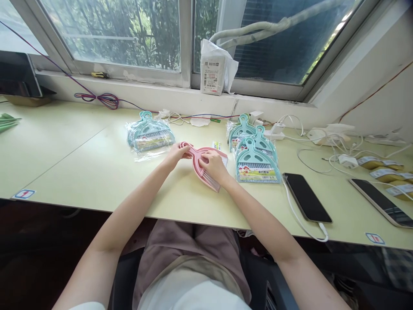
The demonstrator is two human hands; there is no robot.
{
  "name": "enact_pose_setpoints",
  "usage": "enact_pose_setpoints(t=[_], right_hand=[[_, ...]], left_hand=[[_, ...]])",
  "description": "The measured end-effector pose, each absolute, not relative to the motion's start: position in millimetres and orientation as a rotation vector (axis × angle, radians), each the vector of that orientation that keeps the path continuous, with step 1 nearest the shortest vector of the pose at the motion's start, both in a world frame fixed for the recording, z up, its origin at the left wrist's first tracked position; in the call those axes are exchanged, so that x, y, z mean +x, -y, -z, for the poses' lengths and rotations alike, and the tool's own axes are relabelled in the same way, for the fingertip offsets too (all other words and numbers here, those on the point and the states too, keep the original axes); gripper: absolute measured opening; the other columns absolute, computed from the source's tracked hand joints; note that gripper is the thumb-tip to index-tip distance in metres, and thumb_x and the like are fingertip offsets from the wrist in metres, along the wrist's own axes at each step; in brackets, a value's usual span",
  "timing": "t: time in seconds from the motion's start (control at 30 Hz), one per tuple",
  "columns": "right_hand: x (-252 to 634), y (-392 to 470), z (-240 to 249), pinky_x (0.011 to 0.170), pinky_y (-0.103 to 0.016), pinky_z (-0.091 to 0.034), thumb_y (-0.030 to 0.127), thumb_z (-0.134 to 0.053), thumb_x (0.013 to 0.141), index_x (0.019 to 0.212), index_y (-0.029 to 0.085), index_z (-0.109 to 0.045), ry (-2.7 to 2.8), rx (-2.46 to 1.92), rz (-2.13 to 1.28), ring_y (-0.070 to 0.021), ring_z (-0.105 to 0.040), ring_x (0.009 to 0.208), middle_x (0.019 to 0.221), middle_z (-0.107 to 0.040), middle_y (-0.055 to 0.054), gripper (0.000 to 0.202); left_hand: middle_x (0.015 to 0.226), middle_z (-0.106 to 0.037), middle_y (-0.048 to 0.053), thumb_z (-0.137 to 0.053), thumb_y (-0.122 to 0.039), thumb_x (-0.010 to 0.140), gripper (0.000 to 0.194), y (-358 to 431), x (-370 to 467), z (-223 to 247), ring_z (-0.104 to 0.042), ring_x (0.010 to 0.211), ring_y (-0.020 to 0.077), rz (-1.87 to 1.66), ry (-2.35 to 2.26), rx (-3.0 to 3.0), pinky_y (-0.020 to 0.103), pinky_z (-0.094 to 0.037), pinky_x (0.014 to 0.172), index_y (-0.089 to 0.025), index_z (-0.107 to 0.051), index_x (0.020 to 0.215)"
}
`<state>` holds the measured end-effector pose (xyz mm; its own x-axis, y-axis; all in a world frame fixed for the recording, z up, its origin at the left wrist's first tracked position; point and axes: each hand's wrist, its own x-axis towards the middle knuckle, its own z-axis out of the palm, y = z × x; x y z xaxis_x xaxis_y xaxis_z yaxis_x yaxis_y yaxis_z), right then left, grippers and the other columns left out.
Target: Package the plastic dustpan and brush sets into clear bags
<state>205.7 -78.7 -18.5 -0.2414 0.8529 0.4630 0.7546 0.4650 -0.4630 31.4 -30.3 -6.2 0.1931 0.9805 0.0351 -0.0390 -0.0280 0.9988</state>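
A pink dustpan and brush set [197, 165] is tilted just above the table, between my two hands. My left hand [179, 154] grips its handle end, fingers closed round it. Over the brush part lies my right hand [213, 164], its fingers curled onto the pink plastic. White bristles show along the lower right edge. Left of my hands, wrapped teal dustpan sets [151, 132] lie in clear plastic. To the right, several more teal sets [257, 161] overlap in a stack. A small printed label [217, 145] is behind the pink set.
Two phones [308, 197] [383, 202] lie at the right, one with a white cable. White cables and power strips [332, 132] run along the back right. A packaged box [212, 71] stands on the sill. A tablet [19, 75] is at the far left.
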Motion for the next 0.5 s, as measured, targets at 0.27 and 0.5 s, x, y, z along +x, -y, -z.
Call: enact_pose_setpoints(t=[0.27,0.5], right_hand=[[200,81,11,0.088,-0.037,-0.045,0.017,-0.049,0.089,0.081,0.013,-0.065,2.169,-1.431,-0.099,-0.0235,-0.058,0.090,0.090,-0.065,-0.013,0.019],[205,80,17,0.085,-0.036,-0.047,0.021,-0.054,0.087,0.089,0.014,-0.064,2.016,-1.374,-0.171,-0.0233,-0.058,0.091,0.095,-0.062,-0.011,0.011]], left_hand=[[0.064,-0.061,-0.001,-0.079,-0.034,0.065,0.039,34,41,13,-0.057,0.056,0.0083,-1.091,-0.999,1.234,0.022,-0.048,0.057,-0.013,-0.063,0.095],[0.062,-0.056,-0.004,-0.086,-0.026,0.056,0.041,32,43,13,-0.054,0.057,0.0083,-1.119,-0.915,1.331,0.022,-0.044,0.057,-0.015,-0.059,0.086]])
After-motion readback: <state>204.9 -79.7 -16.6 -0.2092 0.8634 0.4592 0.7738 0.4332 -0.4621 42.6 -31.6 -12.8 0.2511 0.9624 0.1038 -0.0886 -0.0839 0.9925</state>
